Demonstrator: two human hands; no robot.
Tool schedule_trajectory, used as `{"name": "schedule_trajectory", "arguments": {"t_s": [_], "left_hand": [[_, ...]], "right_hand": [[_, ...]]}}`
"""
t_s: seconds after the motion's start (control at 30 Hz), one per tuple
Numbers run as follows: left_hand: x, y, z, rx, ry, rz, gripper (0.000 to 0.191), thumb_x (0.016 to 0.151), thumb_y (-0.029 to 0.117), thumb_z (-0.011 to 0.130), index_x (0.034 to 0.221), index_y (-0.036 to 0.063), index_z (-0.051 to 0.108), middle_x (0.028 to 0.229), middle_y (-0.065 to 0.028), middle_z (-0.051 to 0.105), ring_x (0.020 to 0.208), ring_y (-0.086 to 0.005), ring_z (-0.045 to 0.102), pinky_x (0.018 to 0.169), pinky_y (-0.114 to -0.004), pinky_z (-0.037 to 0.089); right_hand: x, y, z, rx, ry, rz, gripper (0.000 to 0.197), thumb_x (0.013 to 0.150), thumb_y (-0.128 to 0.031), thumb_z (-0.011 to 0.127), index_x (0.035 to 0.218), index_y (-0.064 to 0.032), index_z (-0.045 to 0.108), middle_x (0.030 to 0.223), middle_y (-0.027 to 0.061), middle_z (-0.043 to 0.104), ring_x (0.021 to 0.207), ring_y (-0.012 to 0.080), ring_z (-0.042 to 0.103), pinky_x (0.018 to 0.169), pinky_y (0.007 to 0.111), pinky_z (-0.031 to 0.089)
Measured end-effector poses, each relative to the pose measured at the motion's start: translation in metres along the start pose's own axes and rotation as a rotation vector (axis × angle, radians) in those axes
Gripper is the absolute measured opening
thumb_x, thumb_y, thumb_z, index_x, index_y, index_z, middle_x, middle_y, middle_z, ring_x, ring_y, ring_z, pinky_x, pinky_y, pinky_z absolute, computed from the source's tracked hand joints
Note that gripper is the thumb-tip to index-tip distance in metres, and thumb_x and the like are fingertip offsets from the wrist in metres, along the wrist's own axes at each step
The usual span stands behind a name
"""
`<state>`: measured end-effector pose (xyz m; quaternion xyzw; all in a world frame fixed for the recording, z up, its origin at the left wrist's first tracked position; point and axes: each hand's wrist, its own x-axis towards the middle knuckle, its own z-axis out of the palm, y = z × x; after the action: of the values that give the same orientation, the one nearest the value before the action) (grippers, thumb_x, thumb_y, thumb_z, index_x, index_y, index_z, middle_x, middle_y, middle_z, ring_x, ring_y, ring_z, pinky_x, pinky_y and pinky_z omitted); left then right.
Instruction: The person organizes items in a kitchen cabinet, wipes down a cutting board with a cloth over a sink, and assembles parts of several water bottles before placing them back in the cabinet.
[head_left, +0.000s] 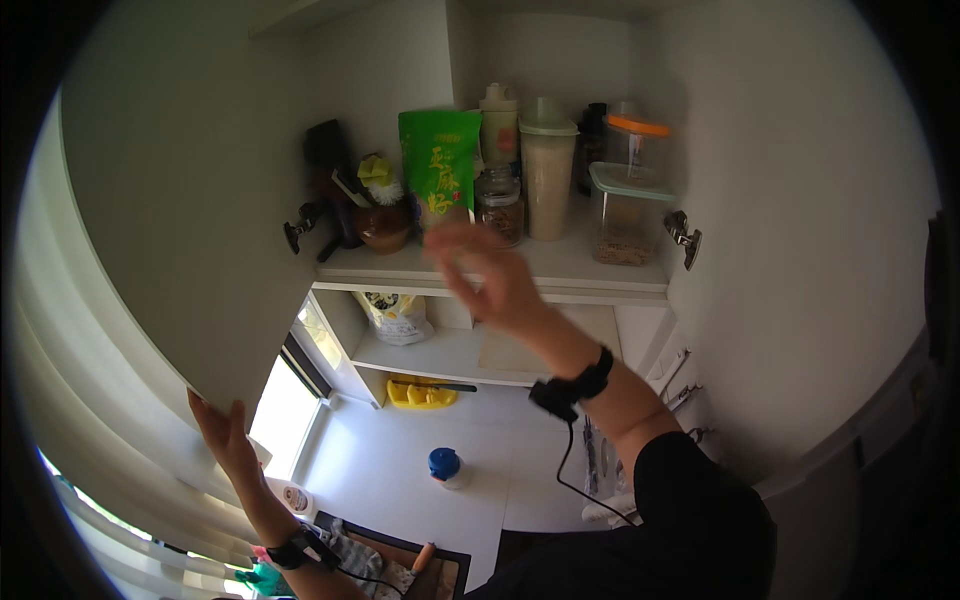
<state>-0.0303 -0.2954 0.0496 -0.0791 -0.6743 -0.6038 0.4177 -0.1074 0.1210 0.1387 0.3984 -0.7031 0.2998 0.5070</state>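
My left hand (225, 435) holds the lower edge of the left cabinet door (195, 225), which stands open. My right hand (487, 274), slightly blurred and with nothing in it, is raised before the front edge of the cabinet shelf (570, 270). Behind its fingers stands a green pouch (439, 161) bearing writing. Right of the pouch are a lidded glass jar (500, 210), a tall container with a pale green lid (549, 172) and a clear box with dark grains (626, 217). An orange-lidded container (637, 142) shows behind the box. A brown pot (382, 227) stands to the pouch's left.
The right cabinet door (787, 225) is open too. On the lower shelf (450, 356) sits a white bag (395, 319). Beneath are a yellow tray (421, 394) and a blue-capped jar (445, 466) on the white countertop (375, 450). A curtain (97, 375) hangs left. Thin cables run from both wristbands.
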Motion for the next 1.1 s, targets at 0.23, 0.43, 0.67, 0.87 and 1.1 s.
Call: {"name": "schedule_trajectory", "arguments": {"t_s": [0.23, 0.43, 0.67, 0.87, 1.1], "left_hand": [[0.000, -0.006, 0.009, -0.007, 0.005, 0.032, 0.077, 0.089, 0.002, 0.062, 0.157, 0.0014, 0.025, 0.155, -0.0190, 0.039, 0.145, -0.0314, 0.035, 0.121, -0.043, 0.023], [0.001, -0.007, 0.001, 0.018, 0.009, 0.050, 0.077, 0.089, 0.002, 0.062, 0.157, 0.0019, 0.026, 0.154, -0.0182, 0.041, 0.144, -0.0312, 0.037, 0.120, -0.042, 0.024], [-0.002, -0.012, 0.000, -0.011, 0.011, 0.007, 0.077, 0.089, 0.003, 0.063, 0.157, 0.0029, 0.027, 0.151, -0.0184, 0.044, 0.142, -0.0313, 0.040, 0.119, -0.043, 0.028], [-0.003, -0.007, 0.000, 0.018, 0.027, 0.016, 0.077, 0.089, 0.001, 0.062, 0.158, 0.0043, 0.026, 0.149, -0.0184, 0.046, 0.139, -0.0313, 0.043, 0.118, -0.044, 0.030], [-0.003, 0.000, 0.007, 0.071, 0.020, -0.031, 0.076, 0.092, 0.002, 0.060, 0.159, 0.0057, 0.024, 0.145, -0.0193, 0.051, 0.137, -0.0307, 0.047, 0.115, -0.044, 0.034]], "right_hand": [[0.143, 0.162, -0.102, -0.877, -0.195, 0.435, 0.062, 0.090, -0.042, 0.068, 0.138, -0.0067, 0.051, 0.138, 0.0253, 0.047, 0.114, 0.0407, 0.059, 0.090, 0.047, 0.055], [0.124, 0.208, -0.090, -0.983, -0.686, 0.758, 0.125, 0.074, -0.073, 0.072, 0.161, -0.0077, 0.011, 0.157, 0.0420, 0.007, 0.132, 0.0506, 0.048, 0.095, 0.049, 0.054], [0.130, 0.189, -0.095, -1.049, -0.755, 0.959, 0.110, 0.085, -0.052, 0.072, 0.163, -0.0210, 0.001, 0.161, 0.0359, -0.001, 0.128, 0.0534, 0.051, 0.093, 0.056, 0.055], [0.132, 0.209, -0.091, -1.302, -0.810, 0.996, 0.103, 0.087, -0.054, 0.070, 0.163, -0.0191, 0.011, 0.163, 0.0339, 0.001, 0.142, 0.0528, 0.032, 0.110, 0.062, 0.036], [0.125, 0.264, -0.112, -1.434, -0.890, 0.963, 0.097, 0.084, -0.059, 0.073, 0.159, -0.0138, 0.030, 0.165, 0.0280, 0.011, 0.151, 0.0483, 0.012, 0.119, 0.056, 0.015]]}}
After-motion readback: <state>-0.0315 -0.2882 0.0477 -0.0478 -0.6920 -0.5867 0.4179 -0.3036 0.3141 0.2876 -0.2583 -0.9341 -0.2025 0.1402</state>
